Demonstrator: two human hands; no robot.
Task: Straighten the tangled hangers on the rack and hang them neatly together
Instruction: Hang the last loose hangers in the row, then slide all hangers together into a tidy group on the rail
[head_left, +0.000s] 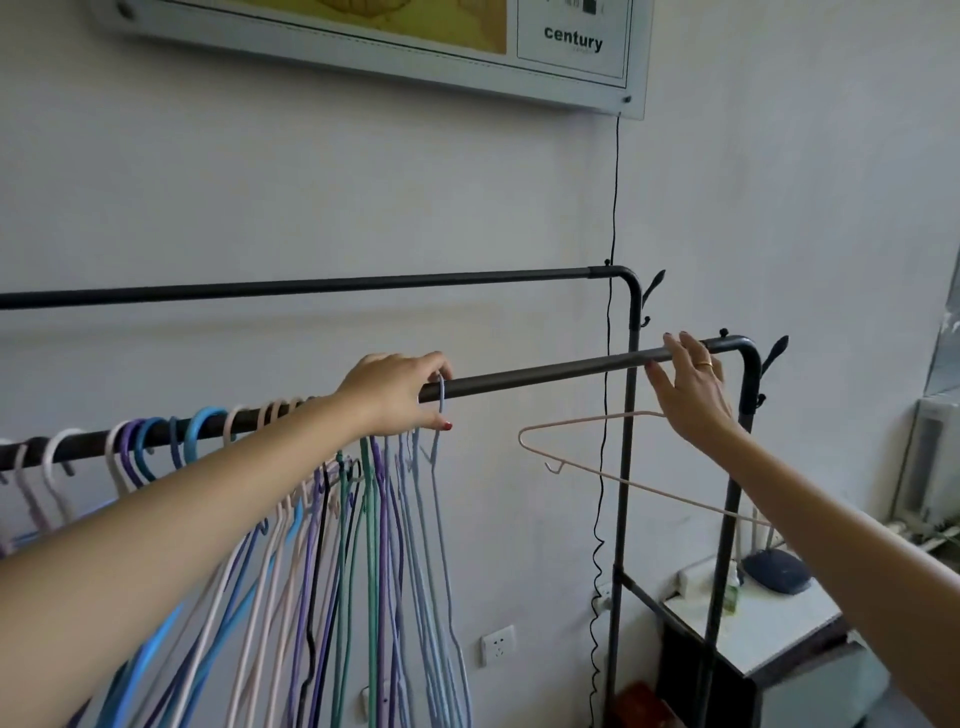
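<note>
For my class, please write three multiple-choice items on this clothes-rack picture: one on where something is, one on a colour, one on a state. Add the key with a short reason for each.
1. Where does the lone pink hanger hang?
A. On the rear rail
B. Near the right end of the front rail, under the right hand
C. Amid the bunch of hangers

2. What colour is the hook that the left hand grips?
A. Light blue
B. Black
C. Red

3. How does the right hand lie?
A. Clenched in a fist
B. Fingers straight, over the front rail
C. Hanging beside the body

Key: 1 B, it hangs apart from the bunch, below the right hand. 2 A, the hook at the fingers is pale blue. 3 B, the fingers lie stretched across the rail; whether it holds the pink hanger's hook is hidden.
</note>
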